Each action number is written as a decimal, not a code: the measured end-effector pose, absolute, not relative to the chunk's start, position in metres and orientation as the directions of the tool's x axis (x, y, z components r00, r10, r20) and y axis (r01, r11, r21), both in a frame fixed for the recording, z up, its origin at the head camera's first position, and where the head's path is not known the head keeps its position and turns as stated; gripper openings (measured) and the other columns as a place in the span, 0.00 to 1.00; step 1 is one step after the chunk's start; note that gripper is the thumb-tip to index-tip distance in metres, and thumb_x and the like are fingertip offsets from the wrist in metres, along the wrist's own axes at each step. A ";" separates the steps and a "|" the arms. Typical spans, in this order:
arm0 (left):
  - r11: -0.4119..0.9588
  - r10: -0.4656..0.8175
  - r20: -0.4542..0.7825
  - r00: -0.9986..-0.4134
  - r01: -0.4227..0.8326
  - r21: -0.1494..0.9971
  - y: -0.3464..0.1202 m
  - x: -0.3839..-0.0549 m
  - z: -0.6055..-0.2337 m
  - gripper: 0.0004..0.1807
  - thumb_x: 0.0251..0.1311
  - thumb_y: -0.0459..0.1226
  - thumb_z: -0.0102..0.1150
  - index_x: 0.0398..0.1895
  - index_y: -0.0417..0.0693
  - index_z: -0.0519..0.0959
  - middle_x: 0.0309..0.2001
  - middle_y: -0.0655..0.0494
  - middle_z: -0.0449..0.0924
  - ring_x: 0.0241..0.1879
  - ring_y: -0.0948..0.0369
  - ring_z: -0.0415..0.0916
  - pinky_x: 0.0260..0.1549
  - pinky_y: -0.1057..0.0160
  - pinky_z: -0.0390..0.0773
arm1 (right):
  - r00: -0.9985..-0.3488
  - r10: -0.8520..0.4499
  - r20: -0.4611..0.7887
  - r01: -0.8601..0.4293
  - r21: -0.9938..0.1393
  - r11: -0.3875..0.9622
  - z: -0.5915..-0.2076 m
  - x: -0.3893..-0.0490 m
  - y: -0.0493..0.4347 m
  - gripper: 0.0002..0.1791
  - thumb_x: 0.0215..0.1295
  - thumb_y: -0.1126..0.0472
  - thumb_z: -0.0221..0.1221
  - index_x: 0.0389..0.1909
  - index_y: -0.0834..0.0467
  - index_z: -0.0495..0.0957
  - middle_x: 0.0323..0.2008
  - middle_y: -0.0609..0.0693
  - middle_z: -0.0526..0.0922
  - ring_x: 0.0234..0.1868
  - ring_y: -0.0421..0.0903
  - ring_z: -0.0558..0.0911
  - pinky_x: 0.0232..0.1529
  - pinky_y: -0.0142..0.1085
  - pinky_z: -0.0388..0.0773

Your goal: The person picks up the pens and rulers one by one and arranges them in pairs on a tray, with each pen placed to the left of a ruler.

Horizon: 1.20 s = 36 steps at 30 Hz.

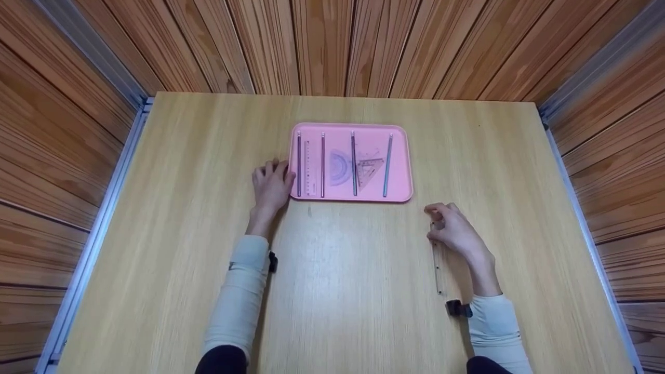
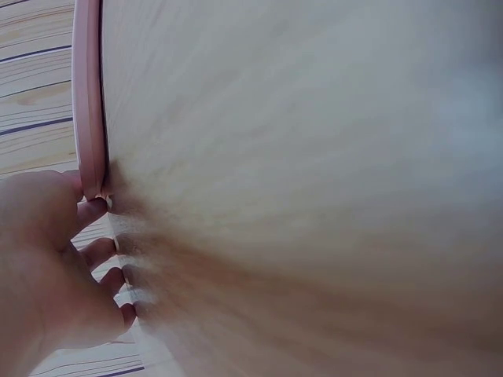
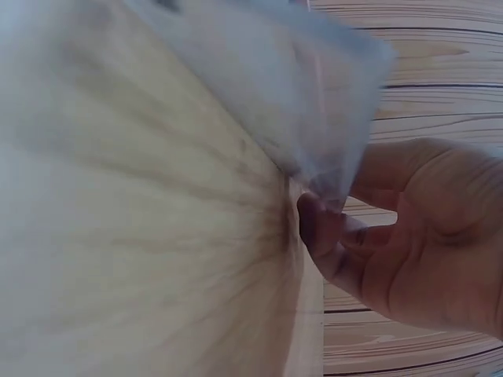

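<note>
My left hand (image 1: 271, 183) is at the left side of the pink tray (image 1: 353, 200). The thumb lies at its rim with the index fingertip low against it, pinching the edge, while the other fingertips touch the table. Several pencils (image 1: 323, 165) lie lengthwise in the tray, with a clear ruler (image 1: 310, 166), a bluish protractor (image 1: 339, 169) and a set square (image 1: 371, 170). To the right of the tray, my right hand (image 1: 457, 228) pinches a clear plastic sheet-like piece (image 3: 259, 86) between thumb and fingers. In the head view only its thin dotted edge shows well.
The wooden table (image 1: 358, 291) has wood-plank walls (image 1: 322, 47) behind and at both sides. Metal rails (image 1: 98, 223) run along its side edges. A small black wrist camera (image 1: 459, 308) is worn at the right cuff.
</note>
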<state>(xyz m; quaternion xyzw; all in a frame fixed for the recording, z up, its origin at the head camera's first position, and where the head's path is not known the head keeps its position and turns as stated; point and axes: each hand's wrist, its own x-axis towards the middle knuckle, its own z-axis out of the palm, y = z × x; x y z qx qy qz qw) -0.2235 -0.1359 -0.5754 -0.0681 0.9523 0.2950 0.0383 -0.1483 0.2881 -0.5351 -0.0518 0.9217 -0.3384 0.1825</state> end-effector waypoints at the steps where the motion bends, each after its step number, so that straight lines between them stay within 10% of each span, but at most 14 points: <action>1: 0.818 -0.107 -0.112 -0.988 -0.151 0.555 -0.136 -0.223 -0.575 0.27 0.75 0.52 0.43 0.73 0.55 0.66 0.75 0.47 0.56 0.67 0.46 0.51 0.67 0.47 0.51 | -0.931 -0.219 -0.292 0.023 -0.645 0.764 -0.535 -0.148 0.289 0.33 0.56 0.72 0.65 0.65 0.66 0.69 0.49 0.62 0.70 0.45 0.53 0.71 0.44 0.41 0.69; 12: 0.821 -0.093 -0.089 -0.992 -0.127 0.556 -0.136 -0.221 -0.575 0.26 0.75 0.50 0.44 0.72 0.53 0.67 0.74 0.45 0.57 0.64 0.45 0.53 0.64 0.47 0.51 | -0.928 -0.186 -0.323 0.118 -0.728 0.675 -0.532 -0.151 0.294 0.27 0.62 0.68 0.63 0.63 0.66 0.69 0.42 0.60 0.79 0.35 0.45 0.78 0.28 0.34 0.77; 23: 0.815 -0.100 -0.113 -0.989 -0.146 0.561 -0.137 -0.222 -0.575 0.27 0.75 0.51 0.43 0.73 0.55 0.66 0.75 0.46 0.56 0.65 0.47 0.52 0.65 0.48 0.52 | -0.979 -0.056 -0.198 0.115 -0.752 0.649 -0.533 -0.160 0.289 0.09 0.65 0.63 0.63 0.39 0.65 0.77 0.33 0.55 0.80 0.25 0.41 0.79 0.22 0.31 0.75; 36: 0.812 -0.102 -0.113 -0.988 -0.148 0.565 -0.137 -0.223 -0.575 0.27 0.75 0.51 0.43 0.72 0.55 0.66 0.75 0.47 0.56 0.66 0.47 0.52 0.66 0.48 0.51 | -0.994 -0.035 -0.102 0.073 -0.872 0.484 -0.533 -0.171 0.280 0.19 0.64 0.73 0.60 0.56 0.70 0.77 0.51 0.67 0.81 0.39 0.34 0.80 0.37 0.20 0.76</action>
